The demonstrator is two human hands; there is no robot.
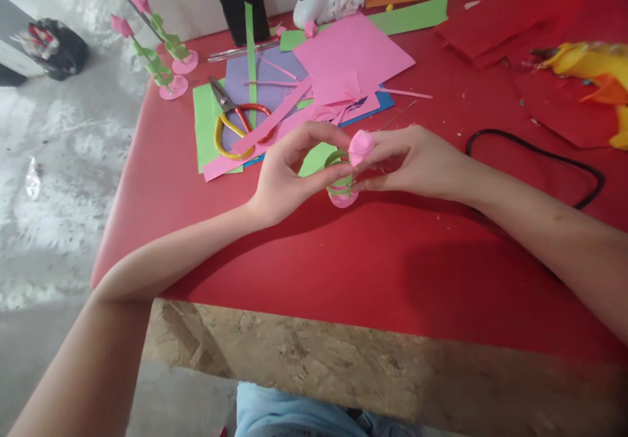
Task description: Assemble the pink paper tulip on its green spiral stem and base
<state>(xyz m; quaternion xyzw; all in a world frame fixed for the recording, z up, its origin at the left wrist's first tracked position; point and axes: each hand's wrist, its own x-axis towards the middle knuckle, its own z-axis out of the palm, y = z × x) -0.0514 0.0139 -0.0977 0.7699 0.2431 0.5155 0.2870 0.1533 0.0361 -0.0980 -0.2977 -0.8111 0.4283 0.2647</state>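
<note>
A small paper flower with a pink bud, a green curled stem and a pink round base is held above the red table. My left hand curls round it from the left, with fingertips pinching the green stem. My right hand comes in from the right, its fingers closed on the pink bud. The base hangs just above or on the tabletop; I cannot tell which.
Behind the hands lie pink, green, purple and blue paper sheets, paper strips and yellow-handled scissors. Two finished paper flowers stand at the table's far left corner. A black cable loops at the right. Red sheets and a yellow object sit far right.
</note>
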